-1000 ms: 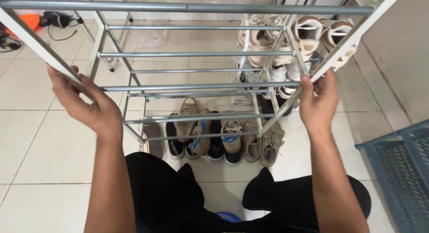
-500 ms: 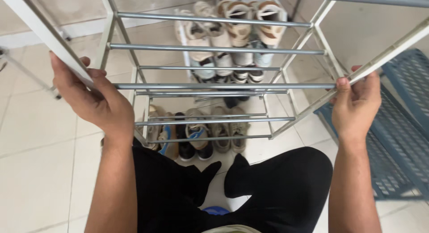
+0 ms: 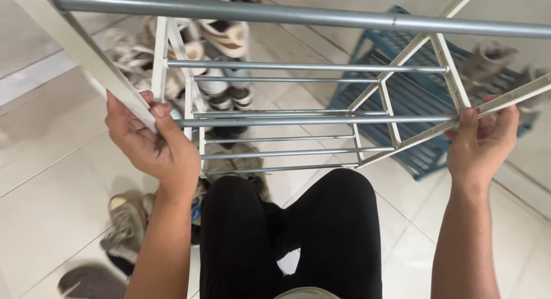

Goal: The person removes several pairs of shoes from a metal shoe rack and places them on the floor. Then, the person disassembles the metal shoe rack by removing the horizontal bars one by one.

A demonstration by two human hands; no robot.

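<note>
Metal rack [image 3: 298,118] | hands [image 3: 158,147] [image 3: 482,141] clasp side rails | blue shelf [image 3: 402,98] near

both arms stretched out forward, forearms bare. left hand [image 3: 154,145] curled shut around what it's holding, thumb laid on top, knuckles up. right hand [image 3: 481,139] same deal out wide, fingers wrapped over, thumb pointing up, wrist straight.
</note>
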